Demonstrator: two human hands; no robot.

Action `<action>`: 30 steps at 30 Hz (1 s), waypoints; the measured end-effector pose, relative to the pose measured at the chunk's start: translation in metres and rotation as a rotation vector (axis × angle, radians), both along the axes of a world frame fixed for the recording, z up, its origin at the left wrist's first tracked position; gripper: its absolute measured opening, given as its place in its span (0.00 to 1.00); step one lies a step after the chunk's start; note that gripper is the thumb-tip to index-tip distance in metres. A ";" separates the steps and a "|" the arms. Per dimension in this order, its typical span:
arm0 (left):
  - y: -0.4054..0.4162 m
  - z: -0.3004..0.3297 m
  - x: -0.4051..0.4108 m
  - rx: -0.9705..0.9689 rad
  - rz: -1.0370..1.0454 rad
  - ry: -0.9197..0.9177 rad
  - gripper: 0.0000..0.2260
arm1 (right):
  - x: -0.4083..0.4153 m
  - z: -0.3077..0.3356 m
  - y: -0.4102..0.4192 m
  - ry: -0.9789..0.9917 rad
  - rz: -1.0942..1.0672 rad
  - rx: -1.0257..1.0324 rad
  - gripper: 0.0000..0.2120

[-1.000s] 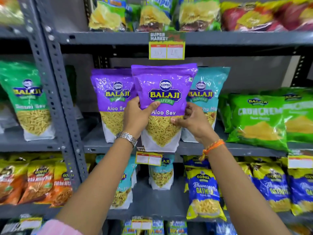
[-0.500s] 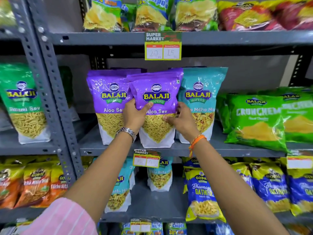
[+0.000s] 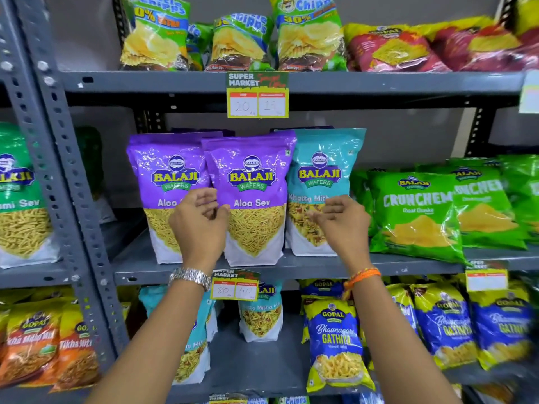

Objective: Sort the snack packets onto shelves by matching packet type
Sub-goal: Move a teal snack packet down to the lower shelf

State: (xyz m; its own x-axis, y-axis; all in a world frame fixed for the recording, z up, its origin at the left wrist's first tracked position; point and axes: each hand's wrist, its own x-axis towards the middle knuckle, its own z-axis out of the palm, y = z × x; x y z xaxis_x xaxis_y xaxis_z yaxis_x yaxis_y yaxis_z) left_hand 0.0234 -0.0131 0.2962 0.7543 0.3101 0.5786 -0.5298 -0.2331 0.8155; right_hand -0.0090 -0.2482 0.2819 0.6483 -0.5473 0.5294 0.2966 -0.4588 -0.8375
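The purple Aloo Sev pouch [image 3: 253, 199] stands upright on the middle shelf [image 3: 320, 265], beside a matching Aloo Sev pouch [image 3: 166, 185] on its left and touching a teal Khatta Mitha pouch [image 3: 322, 182] on its right. Both the left hand [image 3: 201, 225] and right hand [image 3: 339, 225] hover just in front, fingers loosely curled and empty. The pouch is best squared up beside its twin, clear of the teal one.
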 end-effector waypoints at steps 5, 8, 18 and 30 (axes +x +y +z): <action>-0.058 0.003 -0.017 0.130 -0.277 0.037 0.13 | 0.010 -0.009 -0.063 0.065 0.076 0.106 0.36; -0.091 0.008 -0.012 0.170 -0.368 0.071 0.19 | 0.032 -0.008 -0.084 0.159 0.269 0.147 0.48; -0.138 0.017 0.009 0.170 -0.374 0.137 0.30 | 0.049 -0.008 -0.100 0.185 0.602 0.052 0.30; -0.181 0.016 0.028 0.106 -0.606 0.312 0.16 | 0.021 -0.011 -0.136 0.163 0.565 0.119 0.28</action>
